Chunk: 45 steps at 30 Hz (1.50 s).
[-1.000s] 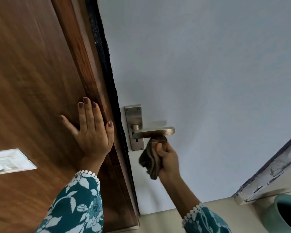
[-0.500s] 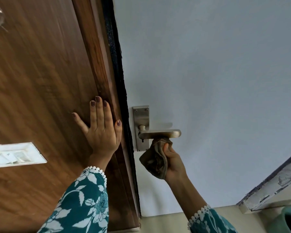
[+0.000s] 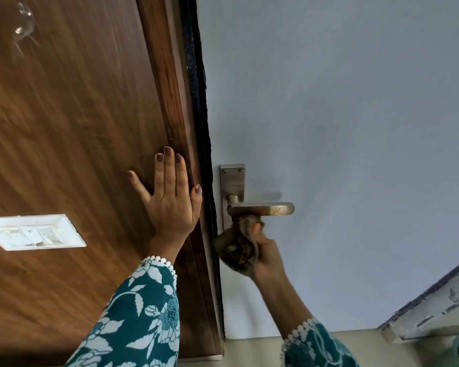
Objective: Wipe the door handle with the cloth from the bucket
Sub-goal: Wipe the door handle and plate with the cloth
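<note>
Fingers [image 3: 257, 229] of my right hand [image 3: 265, 258] bunch the cloth [image 3: 239, 250] at six o'clock beneath the door handle [image 3: 263, 208]; my left hand [image 3: 170, 200] lies flat, fingers together.

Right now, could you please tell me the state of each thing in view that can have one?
Door handle: level, orange-brown stains on the lever.
Cloth: bunched, pressed against the lever's underside.
Right hand: closed around the cloth.
Left hand: open, flat on the wooden panel.
Switch plate: mounted on the panel.
</note>
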### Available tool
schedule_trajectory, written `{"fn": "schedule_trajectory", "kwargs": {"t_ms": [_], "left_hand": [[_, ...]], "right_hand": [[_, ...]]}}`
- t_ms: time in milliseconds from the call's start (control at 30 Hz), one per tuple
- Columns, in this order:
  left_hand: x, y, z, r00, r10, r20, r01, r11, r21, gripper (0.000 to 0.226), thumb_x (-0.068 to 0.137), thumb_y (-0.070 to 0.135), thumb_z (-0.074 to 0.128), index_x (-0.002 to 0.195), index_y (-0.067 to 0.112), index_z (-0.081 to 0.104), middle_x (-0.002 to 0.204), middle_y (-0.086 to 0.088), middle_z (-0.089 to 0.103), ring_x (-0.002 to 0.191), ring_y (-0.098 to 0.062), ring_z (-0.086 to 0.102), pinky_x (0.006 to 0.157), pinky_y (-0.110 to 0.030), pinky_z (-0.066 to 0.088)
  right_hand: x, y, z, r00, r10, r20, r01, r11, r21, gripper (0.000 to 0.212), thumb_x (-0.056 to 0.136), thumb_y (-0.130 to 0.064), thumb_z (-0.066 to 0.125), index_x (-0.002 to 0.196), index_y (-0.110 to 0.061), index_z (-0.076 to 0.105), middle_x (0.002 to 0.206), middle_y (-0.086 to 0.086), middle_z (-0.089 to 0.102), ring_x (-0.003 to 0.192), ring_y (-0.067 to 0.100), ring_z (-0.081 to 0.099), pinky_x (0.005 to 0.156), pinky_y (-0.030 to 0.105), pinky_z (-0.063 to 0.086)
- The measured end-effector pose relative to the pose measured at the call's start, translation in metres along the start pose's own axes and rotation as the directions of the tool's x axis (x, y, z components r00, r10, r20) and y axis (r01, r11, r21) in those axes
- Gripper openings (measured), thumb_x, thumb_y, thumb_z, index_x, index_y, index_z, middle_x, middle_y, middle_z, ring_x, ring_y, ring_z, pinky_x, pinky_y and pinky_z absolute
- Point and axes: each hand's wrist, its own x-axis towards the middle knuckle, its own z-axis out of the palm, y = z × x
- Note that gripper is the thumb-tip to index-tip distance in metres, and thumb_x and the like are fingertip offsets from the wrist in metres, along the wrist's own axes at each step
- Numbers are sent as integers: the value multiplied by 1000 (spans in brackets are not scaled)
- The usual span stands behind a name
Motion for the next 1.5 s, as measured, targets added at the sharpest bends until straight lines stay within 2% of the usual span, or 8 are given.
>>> {"fn": "schedule_trajectory", "kwargs": {"t_ms": [233, 400, 600, 833, 900, 1067, 1233, 1500], "left_hand": [[0, 1, 2, 1000, -13, -16, 13, 1000, 2, 59, 99, 36, 22, 152, 15, 4, 161, 5, -7, 148, -15, 4, 114, -56, -6], [0, 1, 0, 1000, 1, -3, -1, 1000, -2, 60, 99, 35, 22, 152, 14, 3, 161, 4, -9, 148, -16, 2, 114, -57, -5], [1, 3, -1, 1000, -3, 3, 3, 1000, 2, 59, 100, 37, 21, 152, 15, 3, 161, 5, -8, 148, -16, 2, 114, -56, -6], [0, 14, 13, 1000, -8, -5, 8, 999, -42, 58, 100, 36, 22, 152, 15, 6, 161, 6, -6, 148, -16, 5, 115, -55, -6], [2, 15, 18, 1000, -3, 4, 3, 999, -35, 58, 100, 35, 23, 151, 14, 6, 161, 6, -6, 148, -16, 5, 115, -55, -6], [3, 10, 13, 1000, -9, -17, 8, 999, -41, 58, 100, 34, 24, 151, 14, 7, 161, 6, -6, 148, -16, 5, 115, -54, -7], [-1, 4, 3, 998, -41, -52, 39, 999, -23, 58, 99, 32, 25, 151, 13, 9, 162, 6, -3, 148, -16, 6, 115, -53, -6], [-1, 5, 4, 996, -30, -88, 28, 999, -25, 57, 99, 32, 23, 151, 13, 10, 162, 6, -1, 148, -16, 7, 115, -52, -6]], "right_hand": [[-11, -23, -6, 999, 22, 24, -24, 996, 90, 24, 84, -25, 60, 106, -17, 61, 78, 7, 70, 72, 28, 69, 60, 46, 59], [9, 31, 29, 998, 48, 31, -48, 999, 23, 59, 77, -20, 63, 133, -11, 50, 131, 16, 55, 127, 33, 48, 101, 53, 42], [3, 23, 22, 995, 44, 85, -50, 996, 69, 57, 61, -10, 78, 115, -9, 60, 106, 13, 63, 101, 30, 60, 89, 52, 52], [-25, -56, -21, 956, -291, -22, 292, 954, 72, 56, 42, -9, 89, 94, -11, 67, 73, 10, 73, 64, 25, 72, 56, 43, 59], [-28, -68, -27, 922, -380, -75, 375, 924, -68, 37, 63, -10, 80, 98, -10, 65, 73, 6, 73, 68, 22, 71, 59, 37, 58], [-58, -72, -29, 589, -806, 65, 645, 420, -638, 26, 87, 1, 56, 109, -8, 66, 82, 12, 70, 67, 33, 65, 57, 40, 57], [-53, -55, -25, 201, -845, 496, 441, -374, -816, 39, 78, -8, 73, 115, -18, 67, 110, -6, 67, 97, 0, 62, 83, 11, 47], [-20, -46, -28, 65, -791, 608, 437, -525, -730, 34, 75, -8, 72, 109, -3, 69, 98, 11, 68, 84, 22, 66, 74, 23, 54]]}}
